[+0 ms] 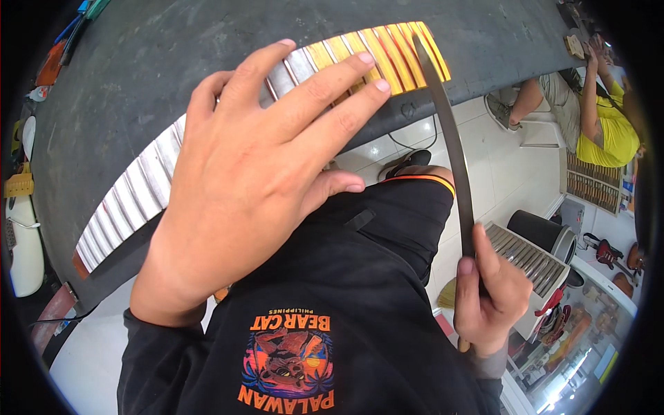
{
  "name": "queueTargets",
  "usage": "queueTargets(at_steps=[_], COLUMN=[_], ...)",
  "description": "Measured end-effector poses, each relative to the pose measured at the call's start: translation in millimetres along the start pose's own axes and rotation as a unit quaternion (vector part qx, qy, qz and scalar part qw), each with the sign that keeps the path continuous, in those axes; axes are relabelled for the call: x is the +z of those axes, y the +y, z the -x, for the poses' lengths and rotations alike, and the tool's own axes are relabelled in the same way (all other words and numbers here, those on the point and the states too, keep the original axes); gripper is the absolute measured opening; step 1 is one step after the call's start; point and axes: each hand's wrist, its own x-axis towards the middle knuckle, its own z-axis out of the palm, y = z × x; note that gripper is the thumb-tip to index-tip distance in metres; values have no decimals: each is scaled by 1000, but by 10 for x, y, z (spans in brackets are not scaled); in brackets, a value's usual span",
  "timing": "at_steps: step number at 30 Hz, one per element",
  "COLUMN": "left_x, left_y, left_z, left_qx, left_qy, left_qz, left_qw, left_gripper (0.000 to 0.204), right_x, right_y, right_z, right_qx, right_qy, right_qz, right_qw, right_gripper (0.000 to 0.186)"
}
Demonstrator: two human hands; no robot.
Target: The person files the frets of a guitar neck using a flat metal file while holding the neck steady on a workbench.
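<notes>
My left hand (256, 180) lies flat, fingers spread, pressing down on a long wooden neck with metal frets (138, 187) that rests on a dark grey table (138, 83). The neck's right end is orange-yellow wood (398, 48). My right hand (487, 294) grips the handle end of a long dark metal file (449, 131). The file's far tip rests across the frets near the neck's right end.
I wear a dark shirt with a coloured print (290, 360) and dark shorts. Another person in a yellow shirt (609, 131) sits at the right by the table. A second fretted neck (532, 252), a black stool (539, 232) and guitars stand on the white floor.
</notes>
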Motion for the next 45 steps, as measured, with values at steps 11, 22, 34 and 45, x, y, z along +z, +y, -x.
queueTargets(at_steps=[11,22,34,45], left_x=[40,107,270,385], left_y=[-72,-129,-280,-344], left_z=[-102,-79,-279,-169], left_qx=[39,35,131,127], left_qy=[-18,-9,124,112], left_qz=[-13,25,-50,-32], left_qw=[999,999,982,985], left_gripper=[74,71,69,70], right_x=[-52,40,183,235], right_y=[19,-35,93,44], right_z=[263,-83,-280,-507], right_qx=[15,-39,-50,-29], right_qy=[-58,-51,-37,-53], right_qz=[-10,39,25,35], right_qw=[998,997,998,998], right_gripper=[53,61,58,59])
